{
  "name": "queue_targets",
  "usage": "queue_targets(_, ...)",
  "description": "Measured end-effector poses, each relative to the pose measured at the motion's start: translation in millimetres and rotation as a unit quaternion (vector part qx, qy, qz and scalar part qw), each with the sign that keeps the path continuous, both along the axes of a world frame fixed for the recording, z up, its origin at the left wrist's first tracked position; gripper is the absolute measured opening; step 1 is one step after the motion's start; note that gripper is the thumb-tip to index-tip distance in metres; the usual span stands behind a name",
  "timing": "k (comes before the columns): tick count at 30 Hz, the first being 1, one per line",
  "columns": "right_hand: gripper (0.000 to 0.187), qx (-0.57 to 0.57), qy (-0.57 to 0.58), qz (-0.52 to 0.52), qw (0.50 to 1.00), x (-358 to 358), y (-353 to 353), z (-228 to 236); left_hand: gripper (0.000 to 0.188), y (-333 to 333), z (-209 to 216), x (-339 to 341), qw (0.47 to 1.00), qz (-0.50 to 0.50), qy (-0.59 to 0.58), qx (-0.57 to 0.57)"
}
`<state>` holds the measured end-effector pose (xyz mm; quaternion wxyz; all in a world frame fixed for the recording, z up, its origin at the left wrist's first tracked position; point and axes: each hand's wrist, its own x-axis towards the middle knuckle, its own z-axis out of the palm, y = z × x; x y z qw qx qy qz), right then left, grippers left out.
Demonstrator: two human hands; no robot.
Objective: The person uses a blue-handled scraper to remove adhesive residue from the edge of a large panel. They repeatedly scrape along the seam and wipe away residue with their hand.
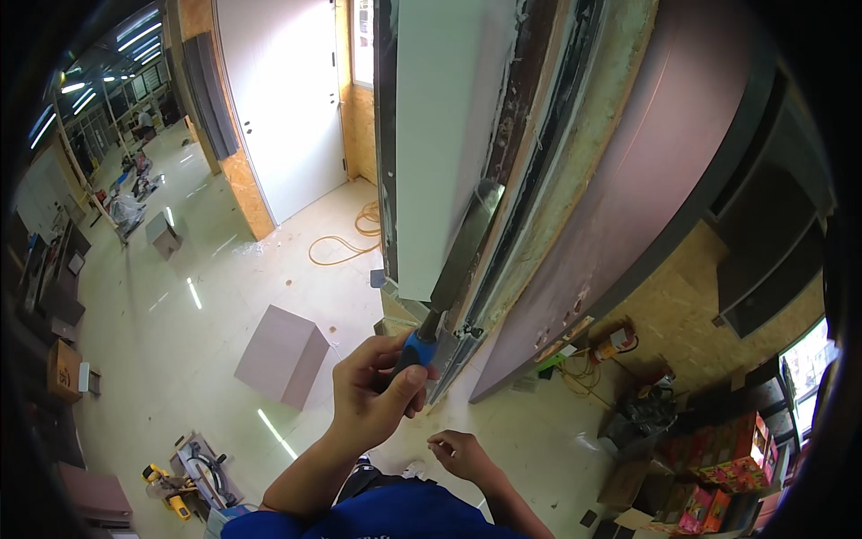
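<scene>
Left grip [382, 391] around a flat-bladed metal hand tool with a blue-and-black handle [416, 352], at a pale, white-flecked upright frame [588, 135].
The blade points toward one o'clock, alongside the frame's dark channel; whether it touches is unclear. At six o'clock, the right grip [462, 454] hangs loosely curled, apart from the tool. A broad pinkish panel [669, 117] stands at two o'clock, a plain white door [283, 99] at eleven, and a grey box-shaped block [278, 355] on the glossy pale floor [206, 359] at eight.
</scene>
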<state>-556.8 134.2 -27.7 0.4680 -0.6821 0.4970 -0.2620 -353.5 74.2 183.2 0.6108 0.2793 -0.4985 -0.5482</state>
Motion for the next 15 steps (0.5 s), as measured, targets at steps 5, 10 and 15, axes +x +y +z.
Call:
queue_targets(5,0.017,0.024,-0.017,-0.016,0.999,-0.9,7.2,-3.1,0.033,5.9,2.7,15.9,1.000,-0.007,-0.025,0.000)
queue_targets(10,0.018,0.009,-0.008,-0.006,1.000,-4.9,11.5,-11.2,0.030,-8.9,18.1,4.6,0.999,0.001,-0.020,-0.030)
queue_targets(15,0.018,0.016,-0.014,-0.002,1.000,-6.1,9.6,-4.8,0.030,0.3,17.5,19.7,0.999,-0.010,-0.040,0.000)
